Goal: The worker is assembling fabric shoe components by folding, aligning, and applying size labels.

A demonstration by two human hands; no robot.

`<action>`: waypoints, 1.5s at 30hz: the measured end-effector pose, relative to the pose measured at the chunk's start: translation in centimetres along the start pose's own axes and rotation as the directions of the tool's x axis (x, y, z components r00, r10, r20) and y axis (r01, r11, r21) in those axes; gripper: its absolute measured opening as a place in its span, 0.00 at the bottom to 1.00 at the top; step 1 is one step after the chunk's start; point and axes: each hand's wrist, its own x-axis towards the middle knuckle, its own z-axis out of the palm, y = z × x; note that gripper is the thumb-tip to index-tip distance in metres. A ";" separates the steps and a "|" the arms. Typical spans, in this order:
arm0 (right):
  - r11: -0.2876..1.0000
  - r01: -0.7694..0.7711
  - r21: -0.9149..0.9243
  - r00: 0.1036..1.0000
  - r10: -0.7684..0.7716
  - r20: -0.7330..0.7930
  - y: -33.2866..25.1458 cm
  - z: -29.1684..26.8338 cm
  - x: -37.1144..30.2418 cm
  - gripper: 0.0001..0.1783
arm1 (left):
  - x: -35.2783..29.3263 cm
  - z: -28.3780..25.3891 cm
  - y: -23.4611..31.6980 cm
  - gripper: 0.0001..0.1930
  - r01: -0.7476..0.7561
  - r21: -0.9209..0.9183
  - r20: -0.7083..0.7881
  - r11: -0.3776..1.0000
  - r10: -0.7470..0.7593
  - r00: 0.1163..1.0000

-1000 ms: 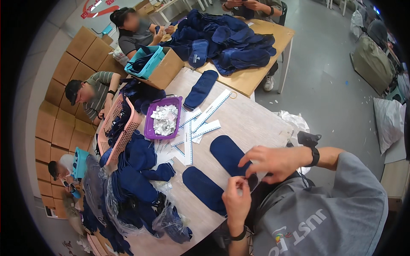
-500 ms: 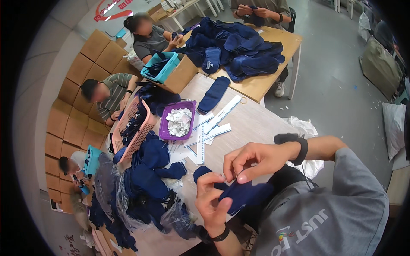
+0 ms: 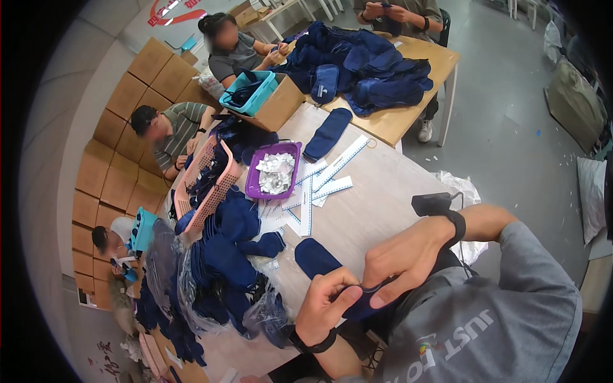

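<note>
My left hand (image 3: 327,305) and my right hand (image 3: 407,260) meet close to my body, over the near edge of the table. Between them is a navy cloth piece (image 3: 363,307), pinched by the thumb and fingers of each hand at its upper edge. Most of that piece is covered by my fingers. A rounded navy cloth piece (image 3: 316,256) lies just beyond my left hand; whether it joins the held one, I cannot tell. To the left, a heap of similar navy cloth pieces (image 3: 230,262) rests partly in clear plastic.
A purple basket (image 3: 298,167) of crumpled white paper stands beside several rulers (image 3: 341,159). A pink basket (image 3: 220,185), a cardboard box (image 3: 281,105) and a turquoise basket (image 3: 265,96) stand farther off. Co-workers sit around the joined tables, and navy pieces (image 3: 364,64) cover the far one.
My right hand has turned over and come down against my left, with fingertips now together on the cloth. The held piece sits lower and shows less. The whole view has shifted slightly.
</note>
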 end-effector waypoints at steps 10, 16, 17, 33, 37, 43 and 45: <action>0.860 0.064 0.506 0.979 0.044 -0.198 2.5 -0.4 -1.9 0.33 | -0.8 -1.9 -0.5 0.23 -0.015 0.094 -0.016 0.995 0.017 1.000; 0.878 -0.073 0.473 0.976 0.160 -0.145 2.1 -0.9 -2.4 0.29 | -0.8 -1.9 -1.3 0.25 -0.163 0.075 -0.016 0.984 0.165 0.986; 0.870 -0.101 0.482 0.974 0.185 -0.130 2.1 -1.1 -2.5 0.28 | -0.8 -1.9 -1.4 0.25 -0.163 0.076 -0.017 0.984 0.165 0.986; 1.000 0.012 0.013 0.875 -0.004 -0.483 3.5 -1.7 -0.9 0.22 | 0.5 -1.4 -0.8 0.16 -0.115 0.288 -0.308 0.951 0.205 0.929; 0.963 0.108 -0.247 0.846 -0.219 -0.485 2.3 -1.1 0.4 0.17 | 1.1 -0.9 -0.4 0.11 -0.245 0.442 -0.281 0.863 0.393 0.875; 0.837 -0.039 -0.546 0.799 -0.302 -0.521 0.5 -0.8 -0.1 0.17 | 0.7 -0.7 0.3 0.08 -0.248 0.805 -0.205 0.540 0.644 0.737; 0.840 -0.086 -0.536 0.813 -0.251 -0.525 0.4 -0.7 -0.4 0.17 | 0.2 -0.1 0.4 0.08 -0.211 0.737 -0.284 0.643 0.577 0.765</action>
